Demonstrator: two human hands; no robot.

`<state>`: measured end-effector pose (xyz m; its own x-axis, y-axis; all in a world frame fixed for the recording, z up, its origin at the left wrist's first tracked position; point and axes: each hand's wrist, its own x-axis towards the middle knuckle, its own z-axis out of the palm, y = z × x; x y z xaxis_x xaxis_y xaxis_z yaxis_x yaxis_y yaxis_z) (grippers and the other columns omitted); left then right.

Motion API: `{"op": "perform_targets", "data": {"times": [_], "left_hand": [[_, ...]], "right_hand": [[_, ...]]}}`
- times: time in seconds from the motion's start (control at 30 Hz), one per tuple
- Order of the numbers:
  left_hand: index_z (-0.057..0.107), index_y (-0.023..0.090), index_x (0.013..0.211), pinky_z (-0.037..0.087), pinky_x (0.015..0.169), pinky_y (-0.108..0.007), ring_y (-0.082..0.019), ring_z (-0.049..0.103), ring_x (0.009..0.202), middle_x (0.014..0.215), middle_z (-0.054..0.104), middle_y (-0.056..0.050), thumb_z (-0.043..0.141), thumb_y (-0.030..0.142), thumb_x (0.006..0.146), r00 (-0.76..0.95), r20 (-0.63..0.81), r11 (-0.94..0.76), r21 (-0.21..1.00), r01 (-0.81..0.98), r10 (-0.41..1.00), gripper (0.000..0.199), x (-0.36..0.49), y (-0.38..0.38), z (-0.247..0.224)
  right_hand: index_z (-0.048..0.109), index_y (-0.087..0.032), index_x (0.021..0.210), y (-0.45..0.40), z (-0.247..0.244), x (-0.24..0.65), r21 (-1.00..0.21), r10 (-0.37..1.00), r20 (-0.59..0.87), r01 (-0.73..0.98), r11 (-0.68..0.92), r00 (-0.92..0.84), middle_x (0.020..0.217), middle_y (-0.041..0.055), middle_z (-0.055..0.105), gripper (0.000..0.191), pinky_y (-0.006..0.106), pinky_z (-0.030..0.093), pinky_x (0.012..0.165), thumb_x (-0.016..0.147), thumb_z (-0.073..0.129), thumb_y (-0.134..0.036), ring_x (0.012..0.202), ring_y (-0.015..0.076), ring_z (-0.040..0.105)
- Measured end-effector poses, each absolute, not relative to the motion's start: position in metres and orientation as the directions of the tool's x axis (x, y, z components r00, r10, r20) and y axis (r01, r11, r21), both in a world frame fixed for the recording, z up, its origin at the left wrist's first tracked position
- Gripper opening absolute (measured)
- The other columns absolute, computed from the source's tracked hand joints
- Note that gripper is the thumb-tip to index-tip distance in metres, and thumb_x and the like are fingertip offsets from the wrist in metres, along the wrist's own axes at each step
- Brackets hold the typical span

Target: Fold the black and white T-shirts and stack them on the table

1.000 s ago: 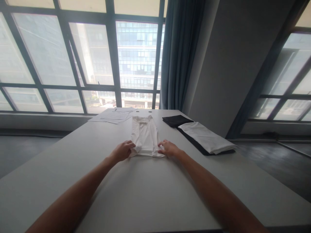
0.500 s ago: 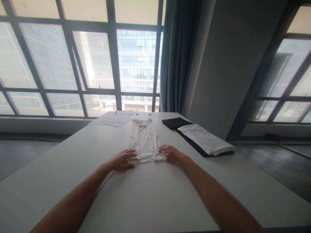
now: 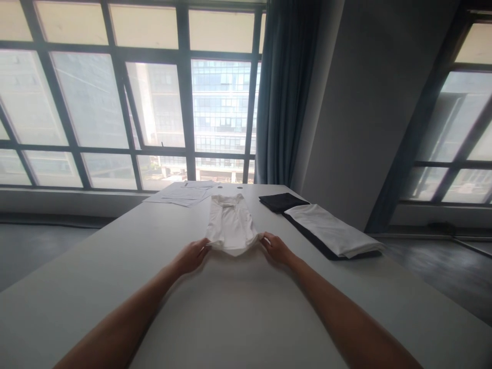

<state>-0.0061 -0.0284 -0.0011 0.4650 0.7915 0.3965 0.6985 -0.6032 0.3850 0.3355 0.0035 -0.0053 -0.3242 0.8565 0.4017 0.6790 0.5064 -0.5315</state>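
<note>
Garment (image 3: 230,223), white and narrow, is lying straight ahead, between and beyond the hands, its far part resting on the tabletop (image 3: 230,307). The left hand (image 3: 194,255) is pinching its near left corner and the right hand (image 3: 275,248) its near right corner, while the edge between them is sagging slightly. Good handling is probably calling for even pinches, with both hands acting at one height and drawing gently outward until that edge is running straight. Pulling harder on one side is likely skewing the side folds, and tugging toward the person is risking dragging the far end out of line. Folded white cloth (image 3: 332,230) and black cloth (image 3: 280,202) are lying to the right of the right hand, well apart; papers (image 3: 184,193) are lying beyond the left hand
</note>
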Motion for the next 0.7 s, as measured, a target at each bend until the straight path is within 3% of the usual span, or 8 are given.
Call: {"op": "perform_targets", "data": {"times": [0.1, 0.17, 0.27, 0.33, 0.43, 0.53, 0.7], "left_hand": [[0.051, 0.021, 0.093, 0.049, 0.074, -0.032, -0.021, 0.065, 0.076, 0.079, 0.066, -0.005, 0.022, 0.042, 0.102, 0.412, 0.428, -0.578, 0.407, 0.707, 0.805, 0.036, -0.004, -0.029, -0.003], [0.051, 0.021, 0.097, 0.048, 0.076, -0.033, -0.022, 0.064, 0.08, 0.084, 0.066, -0.006, 0.025, 0.045, 0.1, 0.422, 0.411, -0.574, 0.387, 0.722, 0.808, 0.036, -0.004, -0.028, -0.007], [0.052, 0.02, 0.108, 0.049, 0.08, -0.034, -0.025, 0.064, 0.091, 0.101, 0.068, -0.009, 0.053, 0.054, 0.087, 0.493, 0.348, -0.597, 0.332, 0.731, 0.797, 0.04, -0.004, -0.027, -0.01], [0.054, 0.021, 0.106, 0.048, 0.075, -0.031, -0.024, 0.064, 0.087, 0.098, 0.069, -0.008, 0.063, 0.05, 0.08, 0.537, 0.336, -0.631, 0.33, 0.702, 0.773, 0.04, -0.003, -0.027, -0.008], [0.057, 0.019, 0.091, 0.045, 0.067, -0.026, -0.017, 0.061, 0.07, 0.076, 0.066, -0.003, 0.053, 0.037, 0.087, 0.535, 0.421, -0.679, 0.398, 0.617, 0.733, 0.019, -0.001, -0.03, 0.003], [0.059, 0.016, 0.08, 0.043, 0.063, -0.024, -0.014, 0.056, 0.064, 0.067, 0.063, 0.0, 0.054, 0.036, 0.087, 0.507, 0.465, -0.688, 0.493, 0.532, 0.725, 0.021, -0.003, -0.041, 0.024], [0.067, 0.013, 0.081, 0.047, 0.064, -0.025, -0.017, 0.059, 0.07, 0.075, 0.068, -0.002, 0.065, 0.044, 0.081, 0.604, 0.316, -0.615, 0.689, 0.384, 0.732, 0.031, -0.011, -0.054, 0.075]], "right_hand": [[0.058, -0.02, 0.088, 0.005, -0.006, 0.336, -0.615, 0.886, 0.416, 0.655, 0.439, -0.203, 0.084, 0.0087, 0.067, 0.039, 0.032, 0.047, 0.076, 0.099, 0.031, -0.046, 0.08, 0.0215, 0.061], [0.053, -0.021, 0.083, 0.007, -0.006, 0.336, -0.647, 0.89, 0.428, 0.633, 0.424, -0.159, 0.081, 0.007, 0.064, 0.04, 0.031, 0.046, 0.073, 0.098, 0.03, -0.051, 0.077, 0.0205, 0.058], [0.05, -0.022, 0.081, 0.009, -0.008, 0.337, -0.673, 0.887, 0.436, 0.601, 0.432, -0.15, 0.078, 0.0041, 0.061, 0.043, 0.03, 0.045, 0.072, 0.095, 0.031, -0.058, 0.074, 0.0193, 0.054], [0.05, -0.022, 0.08, 0.009, -0.007, 0.337, -0.684, 0.881, 0.443, 0.572, 0.452, -0.165, 0.076, 0.0027, 0.059, 0.048, 0.031, 0.044, 0.071, 0.093, 0.031, -0.065, 0.073, 0.0188, 0.053], [0.052, -0.021, 0.077, 0.005, -0.001, 0.337, -0.724, 0.878, 0.435, 0.502, 0.472, -0.198, 0.074, 0.0015, 0.057, 0.055, 0.032, 0.044, 0.071, 0.088, 0.037, -0.073, 0.072, 0.0179, 0.051], [0.056, -0.02, 0.079, -0.003, 0.016, 0.338, -0.839, 0.898, 0.332, 0.344, 0.421, -0.289, 0.074, 0.0019, 0.06, 0.057, 0.032, 0.046, 0.068, 0.079, 0.051, -0.077, 0.072, 0.018, 0.054], [0.067, -0.017, 0.091, -0.013, 0.058, 0.339, -0.948, 0.882, 0.226, 0.116, 0.298, -0.413, 0.081, 0.0036, 0.065, 0.051, 0.03, 0.047, 0.065, 0.075, 0.068, -0.065, 0.072, 0.0174, 0.059]]}}
